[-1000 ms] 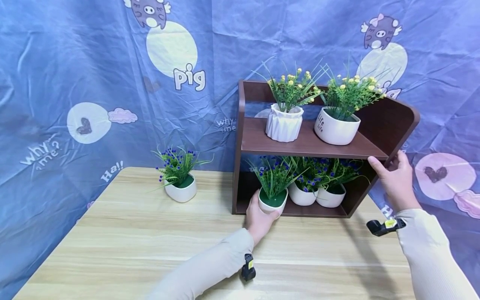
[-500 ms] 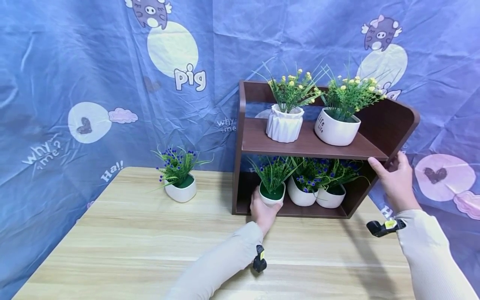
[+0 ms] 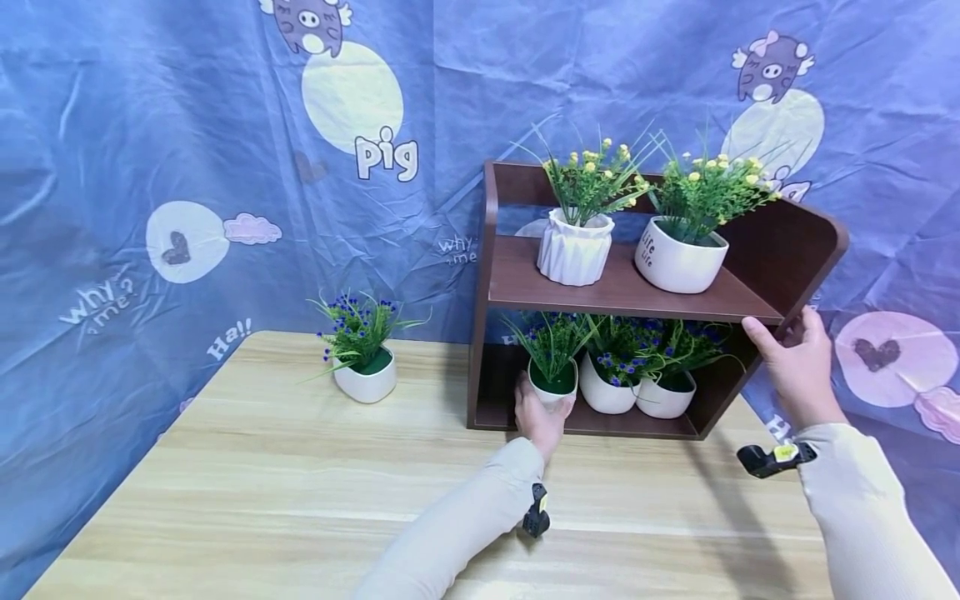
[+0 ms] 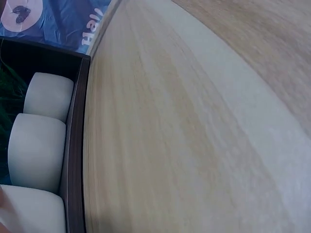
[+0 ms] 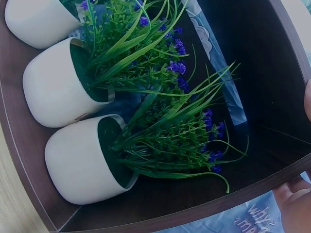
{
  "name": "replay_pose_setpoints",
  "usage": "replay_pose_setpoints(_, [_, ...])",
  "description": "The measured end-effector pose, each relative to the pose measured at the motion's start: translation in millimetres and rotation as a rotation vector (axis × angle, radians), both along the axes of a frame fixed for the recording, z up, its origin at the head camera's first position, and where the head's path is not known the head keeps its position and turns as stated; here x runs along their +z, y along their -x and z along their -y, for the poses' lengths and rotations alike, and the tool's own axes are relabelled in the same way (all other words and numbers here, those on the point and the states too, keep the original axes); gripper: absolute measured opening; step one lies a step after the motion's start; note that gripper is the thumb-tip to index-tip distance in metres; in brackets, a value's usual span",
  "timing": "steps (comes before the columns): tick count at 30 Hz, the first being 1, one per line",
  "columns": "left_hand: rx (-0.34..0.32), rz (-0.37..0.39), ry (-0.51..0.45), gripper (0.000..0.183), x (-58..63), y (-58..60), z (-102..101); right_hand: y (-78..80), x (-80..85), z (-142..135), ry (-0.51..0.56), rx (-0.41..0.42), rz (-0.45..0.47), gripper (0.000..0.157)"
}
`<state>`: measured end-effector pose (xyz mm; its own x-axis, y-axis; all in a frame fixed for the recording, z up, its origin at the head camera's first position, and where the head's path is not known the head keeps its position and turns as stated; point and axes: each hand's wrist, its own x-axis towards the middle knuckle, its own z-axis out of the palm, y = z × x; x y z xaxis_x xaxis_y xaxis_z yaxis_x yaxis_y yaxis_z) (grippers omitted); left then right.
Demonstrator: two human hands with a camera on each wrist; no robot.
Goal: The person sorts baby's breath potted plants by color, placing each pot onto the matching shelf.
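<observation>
My left hand (image 3: 542, 423) holds a white potted plant (image 3: 555, 396) with grassy leaves at the left of the lower level of a dark brown shelf (image 3: 600, 292). The thumb lies across the pot's front; some fingers are hidden behind it. To its right stand two similar white pots with blue-purple flowers, the middle pot (image 3: 609, 393) and the right pot (image 3: 666, 398). In the right wrist view all three pots stand in a row. My right hand (image 3: 804, 371) grips the shelf's right side panel, thumb at the front edge and fingers around the outside.
On the upper level stand a ribbed white pot (image 3: 576, 250) and a round lettered pot (image 3: 681, 257), both with yellow flowers. Another purple-flowered pot (image 3: 365, 379) is on the wooden table (image 3: 300, 483) left of the shelf. A blue printed cloth (image 3: 225, 125) hangs behind.
My left hand has moved the potted plant slightly left and back into the lower level, then a little right beside the middle pot. My right hand keeps its grip on the side panel.
</observation>
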<state>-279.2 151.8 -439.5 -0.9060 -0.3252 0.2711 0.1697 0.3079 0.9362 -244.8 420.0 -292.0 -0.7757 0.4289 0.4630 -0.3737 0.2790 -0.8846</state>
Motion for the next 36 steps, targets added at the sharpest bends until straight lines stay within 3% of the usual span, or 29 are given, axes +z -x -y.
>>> replay_pose_setpoints(10, [-0.117, 0.027, 0.047, 0.074, 1.4, -2.4, 5.0, -1.6, 0.1, -1.0, 0.012, -0.009, -0.004, 0.052])
replay_pose_setpoints(16, [-0.098, -0.046, 0.101, 0.055, -2.5, 1.7, 5.7, -0.6, -2.7, -5.3, -0.027, -0.034, -0.011, 0.05])
replay_pose_setpoints(21, [-0.066, -0.044, 0.107, 0.041, -5.3, 6.2, 6.9, -0.5, -2.1, -4.0, -0.036, -0.033, -0.014, 0.05])
replay_pose_setpoints(28, [-0.14, -0.035, 0.107, 0.042, -6.6, 11.2, 8.5, 3.0, -3.2, -7.0, 0.009, -0.021, -0.041, 0.051])
replay_pose_setpoints(31, [-0.183, -0.018, 0.108, 0.046, -7.0, 10.8, 9.2, 5.5, -6.7, -12.6, -0.029, -0.019, -0.032, 0.052])
replay_pose_setpoints(36, [-0.207, -0.009, 0.113, 0.049, -7.8, 9.1, 11.7, 16.2, -16.4, -29.3, -0.012, 0.023, -0.038, 0.054])
